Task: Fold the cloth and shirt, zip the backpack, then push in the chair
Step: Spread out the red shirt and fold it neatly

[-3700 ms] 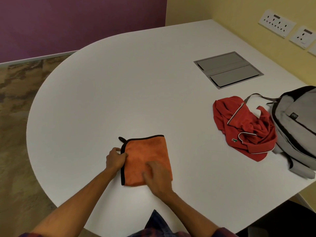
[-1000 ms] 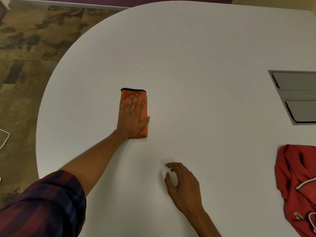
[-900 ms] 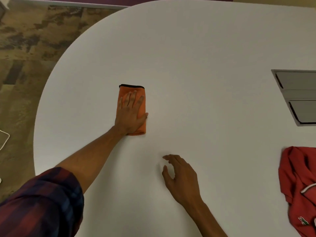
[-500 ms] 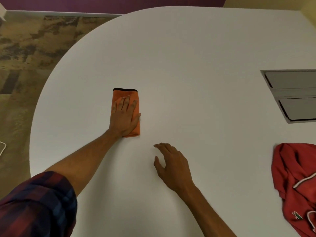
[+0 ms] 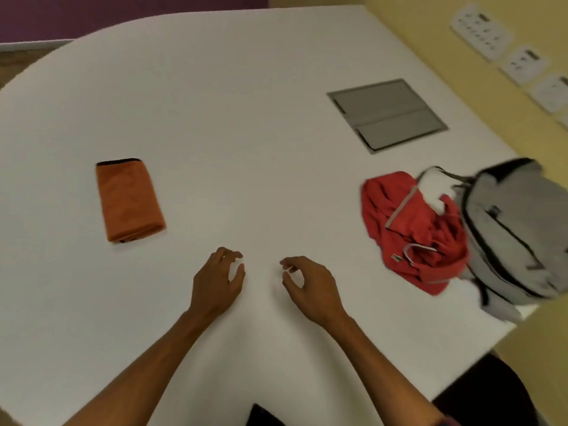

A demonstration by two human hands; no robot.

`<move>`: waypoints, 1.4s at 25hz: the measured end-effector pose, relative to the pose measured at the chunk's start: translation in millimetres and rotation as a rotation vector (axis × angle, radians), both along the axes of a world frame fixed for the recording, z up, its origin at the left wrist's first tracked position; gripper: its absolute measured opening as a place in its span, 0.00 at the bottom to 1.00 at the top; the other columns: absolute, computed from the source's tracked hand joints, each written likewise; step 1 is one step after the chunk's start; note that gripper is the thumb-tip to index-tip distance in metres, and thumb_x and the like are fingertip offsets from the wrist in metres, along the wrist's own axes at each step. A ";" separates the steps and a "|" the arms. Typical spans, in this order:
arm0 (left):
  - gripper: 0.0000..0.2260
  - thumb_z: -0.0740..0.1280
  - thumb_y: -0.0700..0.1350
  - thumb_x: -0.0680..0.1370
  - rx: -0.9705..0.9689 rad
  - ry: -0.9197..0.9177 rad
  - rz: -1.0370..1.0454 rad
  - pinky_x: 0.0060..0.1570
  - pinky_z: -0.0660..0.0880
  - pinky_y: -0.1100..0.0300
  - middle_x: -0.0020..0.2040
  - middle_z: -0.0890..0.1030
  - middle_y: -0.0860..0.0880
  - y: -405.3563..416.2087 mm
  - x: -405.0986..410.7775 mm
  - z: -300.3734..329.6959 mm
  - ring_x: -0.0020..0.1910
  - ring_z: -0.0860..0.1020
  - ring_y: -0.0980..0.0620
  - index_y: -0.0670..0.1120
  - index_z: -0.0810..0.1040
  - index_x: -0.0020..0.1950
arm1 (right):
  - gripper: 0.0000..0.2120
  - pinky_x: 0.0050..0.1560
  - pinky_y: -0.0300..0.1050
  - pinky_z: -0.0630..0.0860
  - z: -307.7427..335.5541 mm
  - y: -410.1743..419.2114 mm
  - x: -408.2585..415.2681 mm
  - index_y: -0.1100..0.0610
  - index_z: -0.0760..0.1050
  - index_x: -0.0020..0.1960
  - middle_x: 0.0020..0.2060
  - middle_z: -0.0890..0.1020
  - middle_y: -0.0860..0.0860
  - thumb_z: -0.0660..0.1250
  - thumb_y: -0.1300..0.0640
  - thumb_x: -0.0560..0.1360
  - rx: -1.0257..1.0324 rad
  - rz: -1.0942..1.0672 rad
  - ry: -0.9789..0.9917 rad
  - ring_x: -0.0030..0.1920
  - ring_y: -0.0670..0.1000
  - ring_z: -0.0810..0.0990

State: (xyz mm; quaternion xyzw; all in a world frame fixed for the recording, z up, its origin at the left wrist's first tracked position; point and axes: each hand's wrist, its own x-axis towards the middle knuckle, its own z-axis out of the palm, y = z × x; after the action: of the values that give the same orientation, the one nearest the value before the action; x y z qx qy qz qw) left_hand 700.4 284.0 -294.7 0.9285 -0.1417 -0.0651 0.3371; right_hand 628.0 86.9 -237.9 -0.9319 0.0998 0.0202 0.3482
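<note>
The orange cloth (image 5: 128, 199) lies folded into a narrow rectangle on the left of the white table (image 5: 246, 118), with nothing touching it. A crumpled red shirt (image 5: 412, 229) lies at the right, against a grey backpack (image 5: 519, 235) that sits at the table's right edge. My left hand (image 5: 216, 281) and my right hand (image 5: 310, 287) hover side by side over the bare middle of the table, fingers loosely curled and apart, holding nothing. The chair is out of sight.
A grey metal cable hatch (image 5: 387, 113) is set flush into the table at the back right. White wall sockets (image 5: 504, 41) line the yellow wall on the right. A dark shape (image 5: 491, 395) shows below the table's front right corner.
My left hand has lifted off the folded orange cloth and drawn back next to my right hand. The view has swung right, bringing the backpack and wall into sight.
</note>
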 end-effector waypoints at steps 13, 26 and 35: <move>0.04 0.66 0.47 0.77 -0.227 -0.002 -0.099 0.38 0.74 0.58 0.46 0.78 0.57 -168.4 -78.3 66.4 0.41 0.78 0.56 0.54 0.78 0.51 | 0.12 0.48 0.49 0.78 41.9 -236.8 -90.4 0.52 0.79 0.53 0.43 0.83 0.47 0.67 0.53 0.71 -0.153 -0.535 -0.112 0.46 0.52 0.81; 0.09 0.64 0.52 0.77 -0.166 0.033 -0.165 0.43 0.76 0.59 0.48 0.81 0.57 -278.2 -101.9 83.9 0.44 0.78 0.56 0.51 0.79 0.53 | 0.20 0.57 0.54 0.74 -29.7 -339.6 -62.2 0.59 0.72 0.63 0.57 0.79 0.60 0.68 0.55 0.72 0.072 -0.706 0.147 0.59 0.63 0.77; 0.27 0.67 0.63 0.73 -0.380 0.458 -0.038 0.53 0.77 0.54 0.52 0.78 0.52 -310.4 -80.9 94.0 0.51 0.79 0.50 0.51 0.70 0.67 | 0.11 0.39 0.46 0.74 22.1 -236.4 -87.9 0.54 0.79 0.51 0.34 0.78 0.50 0.67 0.61 0.70 0.183 -0.233 -0.297 0.34 0.48 0.74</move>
State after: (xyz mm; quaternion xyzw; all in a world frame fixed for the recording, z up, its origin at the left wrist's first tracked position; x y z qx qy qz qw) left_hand 619.5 -26.4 -200.7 0.8071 -0.0889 -0.2516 0.5267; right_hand 540.1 -149.5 -215.8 -0.8713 0.1521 -0.1487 0.4423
